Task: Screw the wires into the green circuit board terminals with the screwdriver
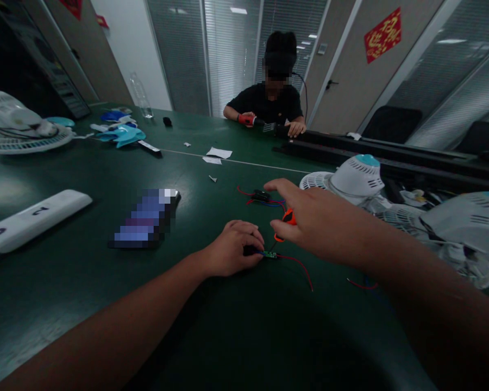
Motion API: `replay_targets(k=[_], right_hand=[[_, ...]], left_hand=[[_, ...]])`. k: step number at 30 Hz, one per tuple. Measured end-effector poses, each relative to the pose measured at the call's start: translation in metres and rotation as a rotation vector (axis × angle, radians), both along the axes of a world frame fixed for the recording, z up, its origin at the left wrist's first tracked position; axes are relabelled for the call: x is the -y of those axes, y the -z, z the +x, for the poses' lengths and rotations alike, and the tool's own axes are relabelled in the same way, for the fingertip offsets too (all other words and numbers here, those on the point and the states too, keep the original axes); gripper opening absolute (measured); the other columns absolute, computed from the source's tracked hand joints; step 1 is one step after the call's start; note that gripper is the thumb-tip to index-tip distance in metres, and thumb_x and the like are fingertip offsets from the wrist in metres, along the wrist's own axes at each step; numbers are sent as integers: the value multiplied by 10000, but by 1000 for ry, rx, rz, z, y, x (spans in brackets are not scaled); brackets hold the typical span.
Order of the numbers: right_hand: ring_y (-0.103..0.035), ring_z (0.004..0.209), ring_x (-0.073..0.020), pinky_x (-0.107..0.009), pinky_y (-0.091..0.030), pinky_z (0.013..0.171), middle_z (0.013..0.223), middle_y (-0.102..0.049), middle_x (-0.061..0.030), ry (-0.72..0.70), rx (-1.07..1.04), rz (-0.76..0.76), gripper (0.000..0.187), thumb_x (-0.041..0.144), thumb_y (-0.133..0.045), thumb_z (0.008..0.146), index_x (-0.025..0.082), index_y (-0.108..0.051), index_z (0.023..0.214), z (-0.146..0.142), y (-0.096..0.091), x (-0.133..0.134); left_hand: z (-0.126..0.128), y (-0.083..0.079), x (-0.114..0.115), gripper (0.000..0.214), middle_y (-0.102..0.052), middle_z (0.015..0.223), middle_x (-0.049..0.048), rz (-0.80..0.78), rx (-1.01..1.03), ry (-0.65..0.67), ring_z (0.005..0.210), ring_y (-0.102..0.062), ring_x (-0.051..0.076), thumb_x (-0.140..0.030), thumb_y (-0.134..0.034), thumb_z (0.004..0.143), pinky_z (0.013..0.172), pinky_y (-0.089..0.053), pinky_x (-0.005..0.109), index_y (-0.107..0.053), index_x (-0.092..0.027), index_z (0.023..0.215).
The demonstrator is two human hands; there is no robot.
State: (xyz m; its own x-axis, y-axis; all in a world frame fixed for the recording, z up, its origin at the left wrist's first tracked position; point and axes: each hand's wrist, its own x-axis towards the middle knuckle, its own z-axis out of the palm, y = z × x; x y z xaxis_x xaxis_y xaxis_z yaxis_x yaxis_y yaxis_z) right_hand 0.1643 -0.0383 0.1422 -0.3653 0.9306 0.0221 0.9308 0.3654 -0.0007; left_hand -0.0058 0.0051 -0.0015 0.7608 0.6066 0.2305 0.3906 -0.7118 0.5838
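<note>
My left hand [238, 247] rests on the table with its fingers closed on one end of a small green circuit board [271, 254]. A red wire [301, 264] trails from the board's right end. Just above it is my right hand [315, 217], thumb and index finger apart, with an orange-handled tool [288, 218] in its grasp. The tool's lower part comes down close to the board; its kind is mostly hidden by the hand. Beyond the right fingertips lies a small black part [261, 195] with red and blue wires.
White fan-like housings [356, 179] crowd the right side. A phone [146, 220] and a long white device [36, 220] lie left. Paper scraps [219, 153], a clear bottle [140, 95] and another fan [20, 127] are farther back. Across the table sits a person [264, 103] beside long black bars [350, 149].
</note>
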Motion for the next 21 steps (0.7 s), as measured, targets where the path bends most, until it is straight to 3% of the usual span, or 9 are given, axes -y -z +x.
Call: replay_targets(k=[21], right_hand=[[-670,789,-297,-341,-427,627,942,-726,-136,-15,-35,-34,570,350,-551,846,149,-460,1371,1,1,1]], left_hand=[[0,1,0,126,-687,1039,1,3,0,1,1096,-570,219,-262,-657,786,1039,-281,443,-713,-231,895]])
